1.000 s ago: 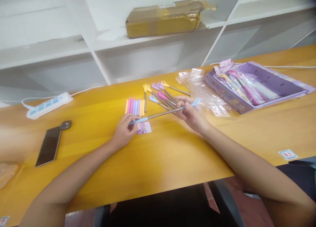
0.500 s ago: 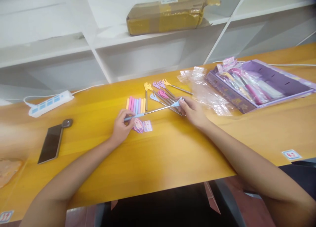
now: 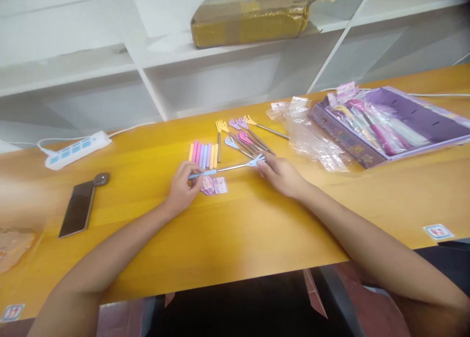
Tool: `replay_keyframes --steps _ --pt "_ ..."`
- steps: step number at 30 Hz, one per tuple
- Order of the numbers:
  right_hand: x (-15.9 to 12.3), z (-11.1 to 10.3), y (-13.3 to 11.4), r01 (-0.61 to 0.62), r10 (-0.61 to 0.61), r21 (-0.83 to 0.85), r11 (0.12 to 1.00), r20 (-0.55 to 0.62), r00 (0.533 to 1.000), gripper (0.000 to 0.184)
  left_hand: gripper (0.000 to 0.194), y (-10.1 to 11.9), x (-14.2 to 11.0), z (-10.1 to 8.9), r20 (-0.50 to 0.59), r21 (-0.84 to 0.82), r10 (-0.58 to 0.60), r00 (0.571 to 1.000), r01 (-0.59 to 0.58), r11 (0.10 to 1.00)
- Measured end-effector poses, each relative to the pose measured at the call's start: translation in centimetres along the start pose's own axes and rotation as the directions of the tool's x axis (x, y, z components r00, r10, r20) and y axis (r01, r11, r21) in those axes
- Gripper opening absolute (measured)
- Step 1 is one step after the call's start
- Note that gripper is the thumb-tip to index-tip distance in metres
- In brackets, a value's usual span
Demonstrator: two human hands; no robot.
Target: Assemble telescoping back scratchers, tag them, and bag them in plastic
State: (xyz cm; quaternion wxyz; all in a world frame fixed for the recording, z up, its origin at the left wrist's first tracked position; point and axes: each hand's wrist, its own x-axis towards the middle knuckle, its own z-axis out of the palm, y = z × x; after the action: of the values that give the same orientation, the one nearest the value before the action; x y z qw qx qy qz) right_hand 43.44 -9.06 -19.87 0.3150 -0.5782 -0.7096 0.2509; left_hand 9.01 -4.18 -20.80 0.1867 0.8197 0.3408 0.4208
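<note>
A light-blue back scratcher [image 3: 232,168] with a thin metal rod lies across between my hands, above the table. My left hand [image 3: 184,184] is closed around its blue handle at the left end. At the other end, my right hand [image 3: 282,174] pinches the scratcher by its blue claw head, thumb on the near side. Just beyond sit a row of coloured handle sleeves [image 3: 203,155] and several metal rods with claw heads in yellow, purple, blue and pink [image 3: 244,137]. Small printed cards [image 3: 220,185] lie under the rod, near my left fingers.
At the right stands a purple display box [image 3: 394,153] holding wrapped scratchers, with clear plastic bags [image 3: 312,136] beside it. A power strip [image 3: 79,149], a phone-like dark slab [image 3: 76,210] and a mouse-like object [image 3: 102,179] lie left. A taped carton [image 3: 253,19] rests on the shelf.
My right hand has moved a little left and down with the claw head, so the exposed rod between my hands looks shorter. The left hand keeps its hold on the handle.
</note>
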Motion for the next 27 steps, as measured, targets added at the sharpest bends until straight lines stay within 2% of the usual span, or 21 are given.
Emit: replay_keyframes --steps 6,15,19,27 --pt "-0.5 0.7 -0.5 -0.025 0.026 -0.049 0.999 0.037 0.999 0.037 0.015 0.1 0.0 -0.1 0.025 0.022 0.017 1.000 -0.018 1.000" --pt "-1.0 1.5 -0.6 0.011 -0.010 -0.010 1.000 0.104 0.995 0.050 0.015 0.2 -0.2 -0.4 0.108 -0.026 0.090 0.990 -0.088 0.996" --pt "-1.2 1.7 -0.8 0.001 -0.003 0.020 1.000 0.098 0.995 0.051 0.020 0.3 -0.3 -0.5 0.167 -0.061 0.109 0.980 -0.100 0.993" --pt "-1.5 2.2 -1.2 -0.041 0.037 0.039 0.998 0.095 0.995 0.057 0.032 0.5 -0.8 -0.4 0.192 -0.064 0.128 0.973 -0.118 0.991"
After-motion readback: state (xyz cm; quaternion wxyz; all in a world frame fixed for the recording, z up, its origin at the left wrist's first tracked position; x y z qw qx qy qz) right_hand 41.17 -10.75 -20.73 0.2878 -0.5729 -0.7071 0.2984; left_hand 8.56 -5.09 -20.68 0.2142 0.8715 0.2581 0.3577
